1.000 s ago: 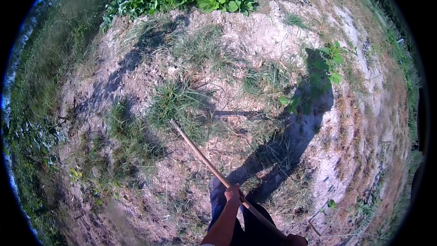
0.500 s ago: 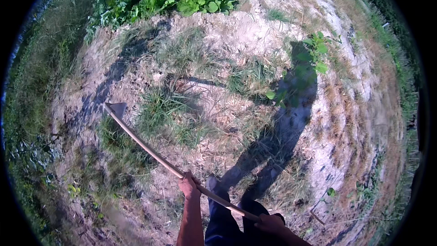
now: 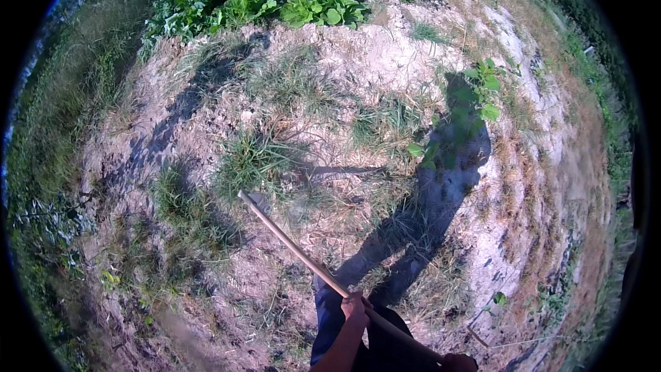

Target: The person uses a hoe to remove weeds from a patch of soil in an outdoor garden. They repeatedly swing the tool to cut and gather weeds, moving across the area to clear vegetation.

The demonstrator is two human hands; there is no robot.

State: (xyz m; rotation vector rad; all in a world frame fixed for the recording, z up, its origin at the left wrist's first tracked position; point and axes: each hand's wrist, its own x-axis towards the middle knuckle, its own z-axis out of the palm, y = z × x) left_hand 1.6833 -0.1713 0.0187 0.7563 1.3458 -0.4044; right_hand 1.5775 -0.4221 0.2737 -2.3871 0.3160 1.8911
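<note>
A hoe (image 3: pixel 294 246) with a long pale wooden handle slants from the middle of the view down to the lower right. Its metal blade (image 3: pixel 259 200) is just beside a tuft of grass (image 3: pixel 248 162), though I cannot tell whether it touches the soil. My left hand (image 3: pixel 356 304) is wrapped round the handle about halfway along. At the lower edge my right hand (image 3: pixel 457 363) grips the handle's rear end, dark in shadow and partly cut off.
Broad-leaved green plants (image 3: pixel 323 0) grow in a bed at the far side. Pale dry soil (image 3: pixel 385 45) with grass tufts spreads before me. A leafy seedling (image 3: pixel 489 86) stands at the right, near my shadow (image 3: pixel 451 158). Taller weeds (image 3: pixel 62 110) line the left.
The hoe has been drawn back toward me and to the right; its blade has gone from left of the grass tuft to its near side. Both my hands have moved right and lower.
</note>
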